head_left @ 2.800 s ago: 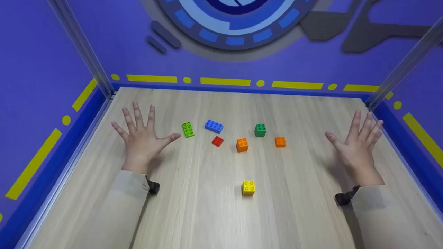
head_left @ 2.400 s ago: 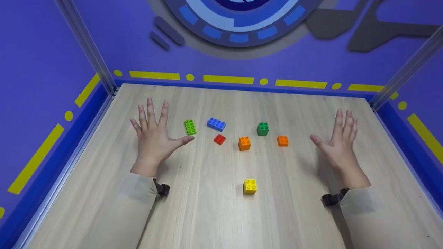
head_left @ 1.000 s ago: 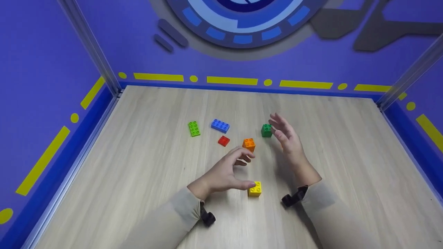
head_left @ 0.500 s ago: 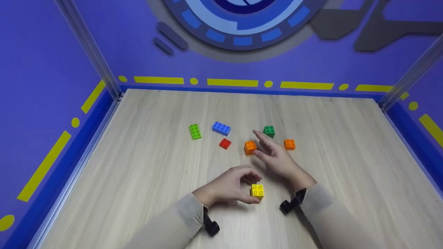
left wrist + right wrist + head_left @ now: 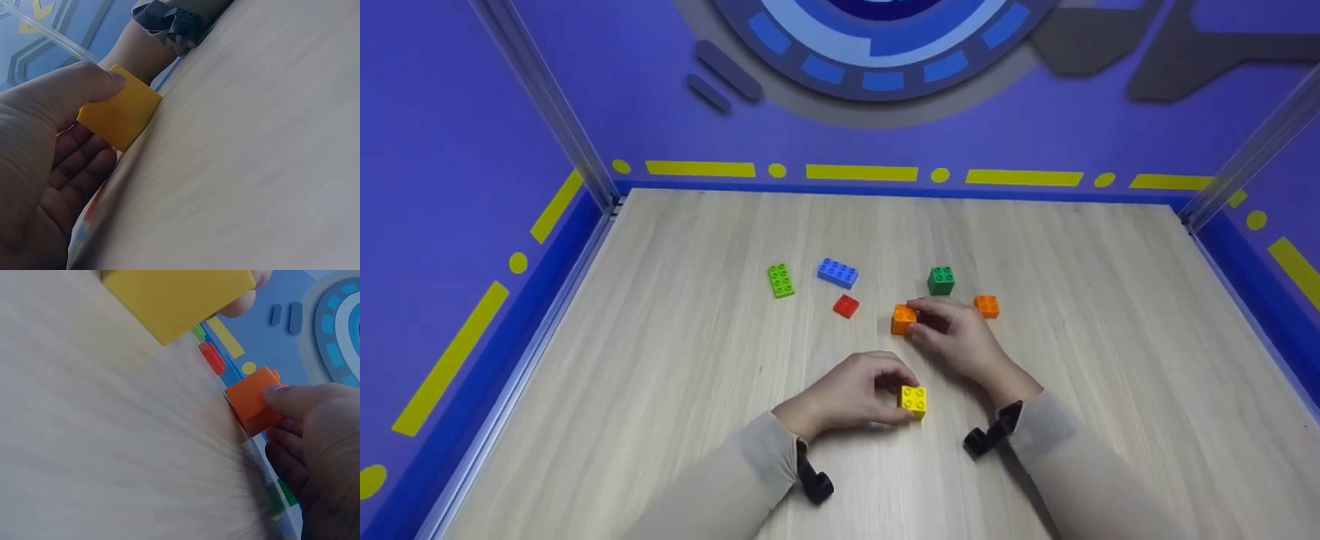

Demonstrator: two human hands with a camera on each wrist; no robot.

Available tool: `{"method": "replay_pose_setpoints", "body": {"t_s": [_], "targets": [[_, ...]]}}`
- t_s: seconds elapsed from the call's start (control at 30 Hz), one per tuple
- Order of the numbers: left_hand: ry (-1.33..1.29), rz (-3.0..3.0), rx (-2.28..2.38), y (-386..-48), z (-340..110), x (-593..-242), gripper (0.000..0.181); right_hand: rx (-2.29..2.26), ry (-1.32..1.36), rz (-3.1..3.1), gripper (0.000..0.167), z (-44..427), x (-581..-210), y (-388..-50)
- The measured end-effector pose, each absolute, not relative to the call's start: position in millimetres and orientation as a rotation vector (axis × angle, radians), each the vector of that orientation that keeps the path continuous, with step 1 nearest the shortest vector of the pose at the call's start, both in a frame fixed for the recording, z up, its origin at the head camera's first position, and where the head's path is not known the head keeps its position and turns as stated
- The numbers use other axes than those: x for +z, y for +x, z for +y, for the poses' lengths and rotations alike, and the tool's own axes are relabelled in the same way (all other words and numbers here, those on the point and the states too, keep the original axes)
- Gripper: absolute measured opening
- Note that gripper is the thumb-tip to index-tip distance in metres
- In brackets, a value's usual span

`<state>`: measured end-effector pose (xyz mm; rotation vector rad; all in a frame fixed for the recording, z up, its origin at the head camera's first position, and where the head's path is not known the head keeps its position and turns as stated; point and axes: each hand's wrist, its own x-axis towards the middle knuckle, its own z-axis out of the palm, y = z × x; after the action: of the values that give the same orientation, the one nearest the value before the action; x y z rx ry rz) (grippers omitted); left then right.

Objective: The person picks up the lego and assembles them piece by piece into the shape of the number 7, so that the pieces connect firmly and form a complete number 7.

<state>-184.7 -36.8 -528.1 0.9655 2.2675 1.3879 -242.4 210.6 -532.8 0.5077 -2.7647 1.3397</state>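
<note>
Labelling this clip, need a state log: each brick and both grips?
Left grip: pinching yellow brick
Right grip: pinching taller orange brick
Yellow brick: held, studs up
Taller orange brick: held, studs up
Shorter orange brick: loose, studs up
Green brick: loose, studs up
Blue brick: loose, studs up
Red brick: loose, studs up
Lime brick: loose, studs up

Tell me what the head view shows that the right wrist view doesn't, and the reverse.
Only the head view: the smaller orange block, the studded top of the yellow block, and both sleeves.
Only the right wrist view: the yellow block's smooth side facing that wrist.
Both: the yellow block, the left hand (only partly in the wrist view), the right hand pinching the taller orange block, the red block and the light green block.
</note>
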Motion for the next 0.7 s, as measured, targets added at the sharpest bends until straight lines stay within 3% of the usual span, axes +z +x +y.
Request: {"method": "replay_pose_setpoints", "body": {"t_s": [0.5, 0.7], "targets": [[0.916, 2.333, 1.388, -189, -42, -528, 0.034, 1.726, 0.387, -2.532, 0.037, 210, -528, -237], [0.901, 2.328, 1.378, -190, -42, -527, 0.036, 1.947, 0.336, -2.356, 0.036, 211, -498, -226]]}}
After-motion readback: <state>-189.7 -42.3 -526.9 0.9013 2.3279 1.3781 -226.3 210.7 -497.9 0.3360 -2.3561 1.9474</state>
